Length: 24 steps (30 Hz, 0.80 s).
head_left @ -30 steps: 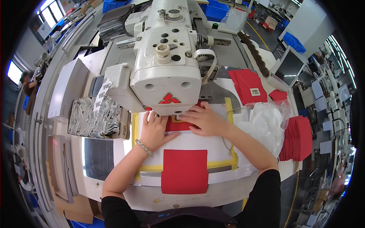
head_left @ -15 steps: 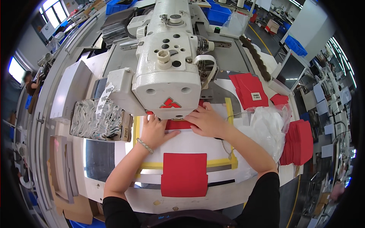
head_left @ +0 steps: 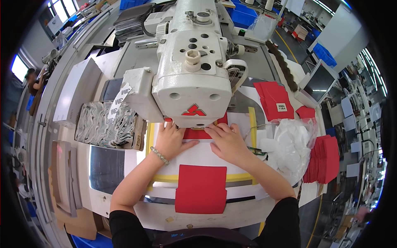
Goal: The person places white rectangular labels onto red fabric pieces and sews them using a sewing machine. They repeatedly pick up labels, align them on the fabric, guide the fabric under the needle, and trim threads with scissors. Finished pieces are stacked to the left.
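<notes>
A red flat piece (head_left: 197, 134), partly hidden, lies under the head of a white sewing machine (head_left: 192, 93). My left hand (head_left: 170, 142) rests at its left side, fingers stretched forward and thumb spread along its near edge. On the right, my right hand (head_left: 228, 143) lies with fingers apart, index fingertip touching the piece by a small metal part below the head. Some fingertips of the left hand are hidden by the machine. Nearer to me, another red piece (head_left: 201, 189) lies flat across the yellow-taped edge of a white sheet (head_left: 186, 159).
Left of the machine stands an open box of folded white labels (head_left: 105, 126). Thread snips (head_left: 256, 151) lie beside my right wrist. Further right are clear plastic bags (head_left: 291, 142), a stack of red pieces (head_left: 323, 159) and red pieces with a label (head_left: 273, 101).
The view has shifted slightly. My right hand has drawn back a little from the machine, its thumb and fingers more spread. The snips beside the wrist now show. My left hand stays in place.
</notes>
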Each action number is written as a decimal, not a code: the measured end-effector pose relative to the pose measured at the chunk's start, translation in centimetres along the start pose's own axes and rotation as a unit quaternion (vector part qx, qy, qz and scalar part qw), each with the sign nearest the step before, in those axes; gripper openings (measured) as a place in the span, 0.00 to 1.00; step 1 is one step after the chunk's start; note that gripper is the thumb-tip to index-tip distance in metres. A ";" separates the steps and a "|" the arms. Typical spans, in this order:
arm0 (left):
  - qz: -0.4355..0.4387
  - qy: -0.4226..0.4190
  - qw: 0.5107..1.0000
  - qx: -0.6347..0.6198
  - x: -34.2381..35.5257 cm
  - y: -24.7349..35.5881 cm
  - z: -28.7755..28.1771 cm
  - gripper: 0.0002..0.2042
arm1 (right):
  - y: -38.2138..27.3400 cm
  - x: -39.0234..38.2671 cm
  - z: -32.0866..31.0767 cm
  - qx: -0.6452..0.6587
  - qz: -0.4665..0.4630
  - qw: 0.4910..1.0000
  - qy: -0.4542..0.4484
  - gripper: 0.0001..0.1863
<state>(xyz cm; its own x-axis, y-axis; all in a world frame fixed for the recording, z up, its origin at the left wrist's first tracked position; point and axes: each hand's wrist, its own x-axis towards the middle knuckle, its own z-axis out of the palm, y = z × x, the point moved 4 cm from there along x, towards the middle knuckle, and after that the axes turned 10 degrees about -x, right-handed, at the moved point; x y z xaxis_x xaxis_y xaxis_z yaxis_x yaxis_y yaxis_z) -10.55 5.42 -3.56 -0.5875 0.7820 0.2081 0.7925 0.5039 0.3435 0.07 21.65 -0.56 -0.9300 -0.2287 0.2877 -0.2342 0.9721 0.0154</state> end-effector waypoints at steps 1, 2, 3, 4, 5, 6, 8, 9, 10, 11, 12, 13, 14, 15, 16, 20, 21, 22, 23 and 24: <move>-0.019 -0.025 0.999 -0.010 -0.1 0.0 0.0 0.34 | -0.3 -0.1 0.2 0.001 -0.001 1.000 0.005 0.24; -0.024 -0.035 0.999 0.000 -0.2 0.0 -0.3 0.34 | -0.4 -0.1 0.4 0.001 -0.001 1.000 0.010 0.24; -0.029 -0.045 0.999 0.010 -0.3 0.1 -0.7 0.34 | -0.7 -0.2 0.4 0.000 -0.008 1.000 0.007 0.23; -0.035 -0.054 0.998 0.020 -0.5 0.1 -0.8 0.34 | -1.1 -0.3 0.4 -0.001 -0.015 1.000 0.004 0.23; -0.006 -0.012 0.999 0.036 -0.9 0.0 -1.3 0.36 | -1.4 -0.3 0.4 -0.003 -0.023 1.000 0.002 0.23; 0.023 0.030 0.998 0.053 -1.6 -0.3 -1.7 0.37 | -1.6 -0.3 0.4 0.006 -0.040 0.999 0.007 0.22; 0.048 0.067 0.994 0.067 -2.5 -0.6 -2.2 0.39 | -1.8 -0.6 0.6 0.027 -0.071 0.997 0.017 0.22; 0.044 0.063 0.995 0.064 -2.8 -0.6 -2.5 0.39 | -1.8 -0.7 0.7 0.016 -0.081 0.996 0.020 0.21; 0.040 0.059 0.996 0.060 -3.0 -0.7 -2.7 0.39 | -1.8 -0.6 0.7 0.014 -0.087 0.996 0.024 0.20; 0.041 0.060 0.996 0.053 -3.2 -0.9 -2.6 0.38 | -1.8 -0.6 0.7 0.012 -0.092 0.995 0.028 0.20; 0.043 0.060 0.996 0.046 -3.4 -1.2 -2.3 0.37 | -1.8 -0.5 0.6 0.009 -0.097 0.995 0.032 0.19; 0.046 0.061 0.996 0.039 -3.6 -1.4 -2.2 0.36 | -1.9 -0.5 0.7 0.013 -0.099 0.994 0.036 0.19; 0.047 0.058 0.996 0.041 -3.6 -1.3 -2.3 0.36 | -1.8 -0.5 0.7 0.016 -0.101 0.994 0.041 0.18; 0.049 0.056 0.996 0.042 -3.5 -1.1 -2.5 0.36 | -1.7 -0.5 0.8 0.019 -0.103 0.994 0.045 0.17; 0.051 0.053 0.996 0.044 -3.4 -0.9 -2.8 0.36 | -1.6 -0.5 0.8 0.019 -0.104 0.993 0.047 0.17; 0.079 0.048 0.996 0.009 -3.0 -0.6 -3.7 0.29 | -1.1 -0.2 1.1 0.024 -0.101 0.994 0.043 0.16; 0.095 0.050 0.994 0.001 -2.9 -0.7 -3.7 0.26 | -1.0 -0.1 1.1 0.026 -0.100 0.994 0.039 0.16; 0.111 0.052 0.992 -0.006 -2.8 -0.8 -3.6 0.23 | -0.9 -0.1 1.2 0.027 -0.101 0.994 0.034 0.16; 0.135 0.060 0.989 -0.012 -2.7 -0.9 -3.4 0.20 | -0.9 0.1 1.3 0.028 -0.103 0.994 0.030 0.17; 0.158 0.068 0.985 -0.019 -2.5 -1.2 -3.1 0.18 | -0.9 0.2 1.3 0.029 -0.104 0.994 0.025 0.17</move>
<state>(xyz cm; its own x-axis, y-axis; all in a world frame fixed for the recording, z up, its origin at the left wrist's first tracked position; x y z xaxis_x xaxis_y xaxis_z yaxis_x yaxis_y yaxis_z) -10.52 1.74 -1.63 -0.3311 0.8404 0.4291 0.9341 0.2277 0.2749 -0.29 20.71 -1.81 -0.8447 -0.4205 0.3312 -0.4376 0.8988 0.0252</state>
